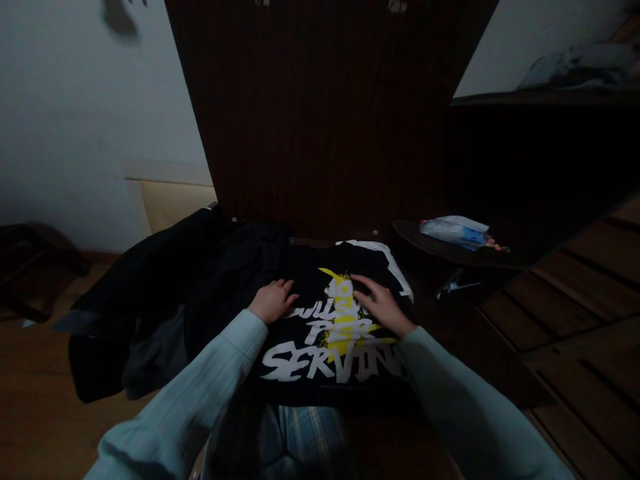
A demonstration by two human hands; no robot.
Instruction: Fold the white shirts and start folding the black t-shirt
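A black T-shirt (300,340) with white lettering and yellow splashes lies spread in front of me, its print facing up. On its left part rests my left hand (274,300), fingers loosely stretched and palm down. My right hand (381,305) is over the right side of the print, fingers apart, with nothing gripped. Whether its palm presses on the cloth I cannot tell. A white garment (395,267) shows from under the shirt's far right corner. Dark clothes (200,287) lie heaped right beside the shirt on the left.
A tall dark wooden panel (320,120) rises behind the shirt. To the right, a rounded dark shelf (410,233) carries a blue-and-white plastic packet (455,230). Wooden slats (565,300) run along the far right. Blue plaid cloth (310,433) shows below the shirt's near edge.
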